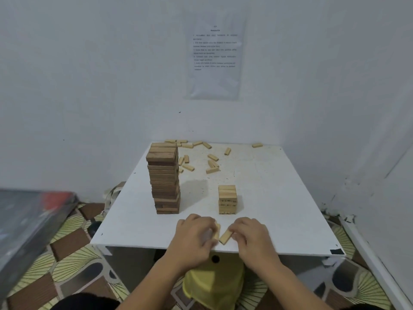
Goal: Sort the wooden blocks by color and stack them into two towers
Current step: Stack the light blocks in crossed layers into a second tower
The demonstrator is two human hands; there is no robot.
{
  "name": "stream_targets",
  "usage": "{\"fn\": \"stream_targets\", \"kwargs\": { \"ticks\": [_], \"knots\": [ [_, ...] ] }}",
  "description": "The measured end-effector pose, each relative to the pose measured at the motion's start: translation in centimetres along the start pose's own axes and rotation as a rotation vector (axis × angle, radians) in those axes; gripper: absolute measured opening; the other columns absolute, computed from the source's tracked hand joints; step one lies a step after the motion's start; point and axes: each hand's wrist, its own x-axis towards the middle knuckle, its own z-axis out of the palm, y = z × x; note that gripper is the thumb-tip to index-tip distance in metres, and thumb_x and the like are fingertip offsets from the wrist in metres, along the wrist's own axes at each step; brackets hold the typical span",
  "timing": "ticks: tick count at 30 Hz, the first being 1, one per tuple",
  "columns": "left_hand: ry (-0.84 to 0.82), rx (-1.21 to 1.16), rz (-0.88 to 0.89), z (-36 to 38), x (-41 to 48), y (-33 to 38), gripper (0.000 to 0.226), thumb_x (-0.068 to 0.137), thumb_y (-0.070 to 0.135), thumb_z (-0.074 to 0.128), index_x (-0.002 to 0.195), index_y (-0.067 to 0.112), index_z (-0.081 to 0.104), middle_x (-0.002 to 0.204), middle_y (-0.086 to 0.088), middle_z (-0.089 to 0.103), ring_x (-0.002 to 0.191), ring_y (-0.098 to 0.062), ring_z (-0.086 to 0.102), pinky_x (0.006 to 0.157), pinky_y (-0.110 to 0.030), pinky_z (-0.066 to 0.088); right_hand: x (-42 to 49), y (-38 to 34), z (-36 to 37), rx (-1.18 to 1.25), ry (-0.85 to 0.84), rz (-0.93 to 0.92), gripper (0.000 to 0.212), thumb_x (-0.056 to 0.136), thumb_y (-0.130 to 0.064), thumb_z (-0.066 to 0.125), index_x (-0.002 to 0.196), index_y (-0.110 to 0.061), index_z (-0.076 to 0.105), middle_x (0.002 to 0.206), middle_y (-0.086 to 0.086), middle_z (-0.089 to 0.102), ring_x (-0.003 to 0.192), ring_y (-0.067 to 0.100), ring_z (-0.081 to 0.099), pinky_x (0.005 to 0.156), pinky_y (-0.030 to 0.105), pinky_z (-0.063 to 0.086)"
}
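Left hand (194, 233) and right hand (250, 236) each pinch one pale rectangular wooden block (225, 237) at the white tabletop (279, 209) front edge; the short pale tower (227, 199) lies beyond, nearer the right hand.

Hands (194, 237) (251, 237) on light blocks (225, 237)

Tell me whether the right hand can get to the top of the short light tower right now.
Probably yes: the light tower stands just beyond the right hand with bare table between, though that hand already holds a light block.
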Motion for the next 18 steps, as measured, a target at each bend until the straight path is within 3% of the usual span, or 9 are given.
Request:
{"fn": "stream_targets", "kwargs": {
  "ticks": [3,6,9,14,18],
  "knots": [
    [-0.003,-0.056,0.025,0.4,0.3,-0.9,0.027,0.088,0.044,0.065,0.114,0.040,0.062,0.135,0.029,0.056,0.126,0.006,0.035,0.102,-0.029,0.027,0.2,-0.1,-0.6,0.088,0.023,0.083,0.016,0.094,-0.018,0.065,0.106,-0.025,0.073,0.107,-0.020,0.059,0.102,0.003,0.054,0.091,0.028,0.048],
    [-0.020,-0.106,-0.018,1.0,0.3,-1.6,0.028,0.088,0.052,0.065,0.114,0.046,0.058,0.137,0.031,0.051,0.128,0.001,0.034,0.105,-0.026,0.026,0.1,-0.2,-2.1,0.125,0.031,0.215,0.022,0.091,-0.023,0.071,0.111,-0.031,0.068,0.114,-0.019,0.053,0.109,0.003,0.046,0.093,0.012,0.034],
    [-0.052,-0.159,-0.063,1.0,0.5,-2.4,0.029,0.085,0.059,0.065,0.112,0.052,0.057,0.137,0.033,0.049,0.130,-0.004,0.036,0.107,-0.026,0.028,0.1,0.3,-3.0,0.104,-0.060,0.341,0.032,0.086,-0.022,0.074,0.112,-0.037,0.063,0.112,-0.016,0.046,0.111,0.008,0.041,0.094,0.018,0.033],
    [-0.069,-0.190,-0.078,0.9,1.1,-2.8,0.030,0.082,0.060,0.067,0.110,0.057,0.057,0.135,0.035,0.051,0.132,-0.006,0.041,0.113,-0.033,0.033,0.9,0.4,-3.2,0.120,-0.145,0.335,0.031,0.091,-0.004,0.063,0.099,-0.032,0.075,0.100,-0.016,0.056,0.101,0.009,0.055,0.091,0.023,0.046],
    [-0.074,-0.203,-0.089,0.9,1.1,-2.7,0.031,0.079,0.060,0.068,0.108,0.059,0.057,0.135,0.033,0.053,0.133,-0.009,0.041,0.115,-0.035,0.033,0.9,0.0,-3.0,0.207,-0.101,0.328,0.040,0.092,0.009,0.055,0.093,-0.022,0.079,0.105,-0.015,0.056,0.100,0.002,0.055,0.085,0.006,0.040]
  ]
}}
